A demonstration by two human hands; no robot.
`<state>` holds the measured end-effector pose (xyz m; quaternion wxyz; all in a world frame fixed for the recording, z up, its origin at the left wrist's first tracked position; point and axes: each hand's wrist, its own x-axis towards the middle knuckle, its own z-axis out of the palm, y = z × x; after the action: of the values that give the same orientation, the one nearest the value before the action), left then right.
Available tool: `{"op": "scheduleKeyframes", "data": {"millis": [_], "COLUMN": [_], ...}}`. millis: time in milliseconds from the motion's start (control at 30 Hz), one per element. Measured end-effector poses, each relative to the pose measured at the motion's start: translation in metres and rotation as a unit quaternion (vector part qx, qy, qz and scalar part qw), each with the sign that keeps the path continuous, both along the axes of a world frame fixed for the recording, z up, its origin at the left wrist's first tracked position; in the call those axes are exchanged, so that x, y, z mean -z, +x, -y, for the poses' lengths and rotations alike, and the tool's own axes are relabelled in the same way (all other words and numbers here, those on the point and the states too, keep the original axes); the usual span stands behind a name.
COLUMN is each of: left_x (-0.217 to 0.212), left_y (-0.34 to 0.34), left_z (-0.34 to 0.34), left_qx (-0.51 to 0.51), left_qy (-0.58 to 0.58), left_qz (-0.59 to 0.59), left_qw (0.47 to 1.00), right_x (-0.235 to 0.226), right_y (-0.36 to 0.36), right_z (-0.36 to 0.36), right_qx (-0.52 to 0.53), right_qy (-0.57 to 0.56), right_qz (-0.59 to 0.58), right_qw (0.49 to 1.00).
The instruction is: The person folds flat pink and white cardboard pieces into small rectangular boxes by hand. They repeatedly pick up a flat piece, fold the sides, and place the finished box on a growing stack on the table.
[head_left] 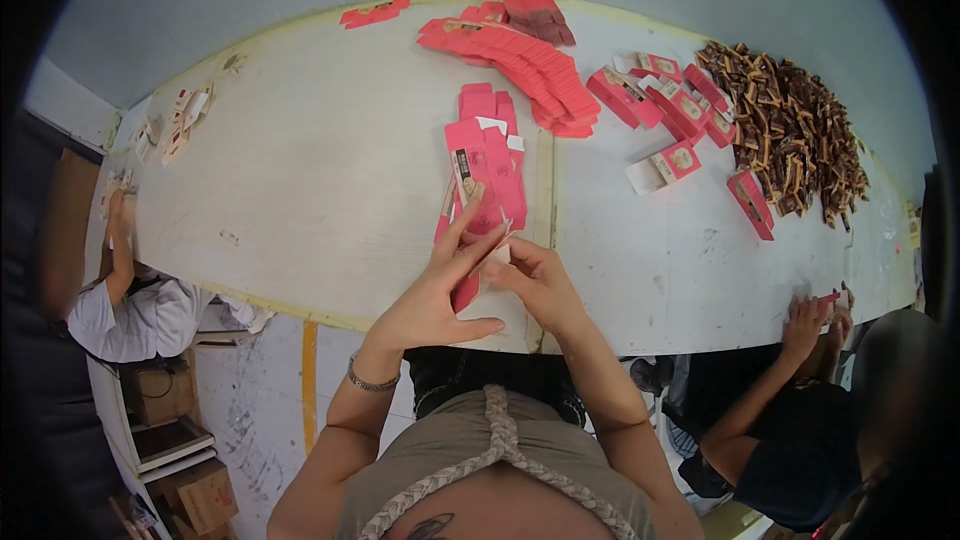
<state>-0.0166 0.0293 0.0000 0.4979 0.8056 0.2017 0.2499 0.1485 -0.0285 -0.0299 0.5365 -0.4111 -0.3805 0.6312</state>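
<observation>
holding one red carton (466, 292), crease risk

left hand (432, 290) is spreading wide, carton leaning on its fingers; right hand (540, 285) is pinching the white flap (500, 253). carton is sitting between them, over the table (300, 190) near its edge. uneven pressing could be creasing thin card; weak pinching could be dropping it. left fingertips are overlapping flat cartons (497, 155); contact unclear, snagging possible.

The packet heap (790, 135) is wrapped in glossy, plastic-looking film; beside it, pink cartons (682, 112) are made of smooth card.
</observation>
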Motion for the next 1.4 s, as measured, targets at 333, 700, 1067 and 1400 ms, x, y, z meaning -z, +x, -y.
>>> {"op": "scheduleKeyframes", "data": {"millis": [333, 700, 1067, 1400], "left_x": [0.016, 0.04, 0.024, 0.025], "left_y": [0.025, 0.015, 0.002, 0.005], "left_z": [0.032, 0.051, 0.045, 0.05], "left_qx": [-0.194, -0.287, -0.195, -0.21], "left_qy": [-0.096, -0.085, -0.206, -0.081], "left_qz": [0.229, 0.205, 0.068, 0.101], "left_qw": [0.949, 0.932, 0.957, 0.969], "right_x": [0.005, 0.011, 0.032, -0.009], "right_y": [-0.031, -0.036, -0.027, 0.009], "right_z": [0.012, 0.021, 0.008, 0.003], "right_qx": [0.299, 0.168, 0.218, 0.025], "right_qy": [0.147, 0.117, 0.181, -0.014], "right_qz": [0.064, 0.009, 0.186, 0.031], "right_qw": [0.941, 0.979, 0.941, 0.999]}}
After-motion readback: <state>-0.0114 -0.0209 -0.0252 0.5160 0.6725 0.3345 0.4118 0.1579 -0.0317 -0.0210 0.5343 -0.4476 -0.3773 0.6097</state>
